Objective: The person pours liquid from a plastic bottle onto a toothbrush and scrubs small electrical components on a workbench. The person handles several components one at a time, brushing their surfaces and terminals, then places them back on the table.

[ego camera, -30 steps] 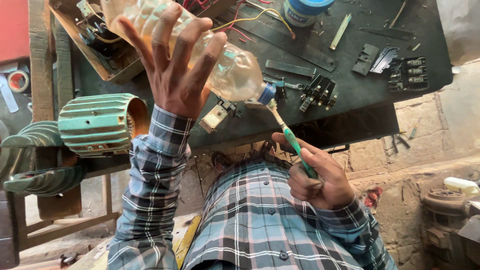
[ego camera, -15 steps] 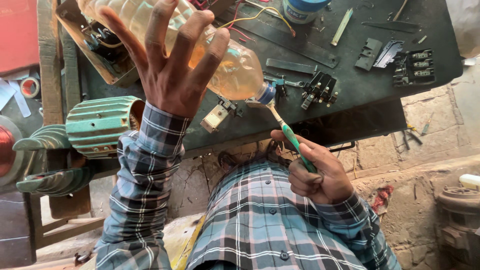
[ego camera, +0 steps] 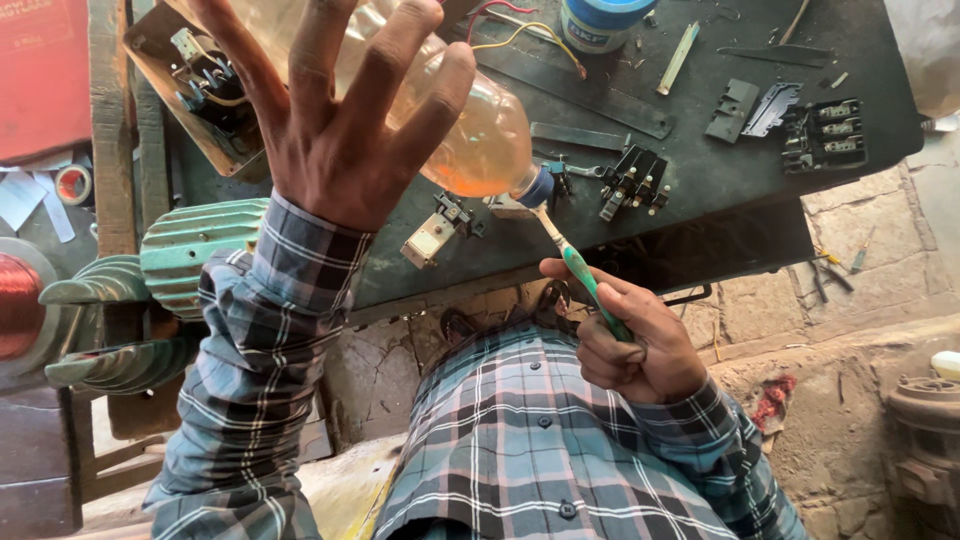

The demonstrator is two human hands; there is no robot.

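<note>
**A:** What sits at the centre of the view?

**B:** A clear plastic bottle (ego camera: 470,130) part-filled with orange-amber liquid, tilted with its blue neck downward over the dark worktable (ego camera: 720,180). The left hand (ego camera: 335,130) grips its body from above, fingers spread wide around it.

**A:** And at the neck?

**B:** The bristle end of a green-handled toothbrush (ego camera: 585,280) meets the bottle's mouth; whether liquid is running out cannot be told. The right hand (ego camera: 630,345) is curled closed around the brush handle, just above the person's plaid shirt (ego camera: 520,460).

**A:** What lies directly beneath the bottle?

**B:** A small cream-coloured electrical part (ego camera: 432,235) near the table's front edge, and beside the neck a black terminal block with metal contacts (ego camera: 632,182).

**A:** Farther along the table?

**B:** More black contact blocks (ego camera: 825,135) toward the right end, a grey metal plate (ego camera: 768,108) next to them, a flat dark metal strip (ego camera: 575,90), red and yellow wires (ego camera: 520,30), and a blue-and-white round container (ego camera: 600,20) at the top edge.

**A:** To the left?

**B:** A wooden box holding switchgear (ego camera: 205,85), a green ribbed motor housing (ego camera: 195,250), and a coil of copper wire (ego camera: 18,305) at the frame's edge.
</note>
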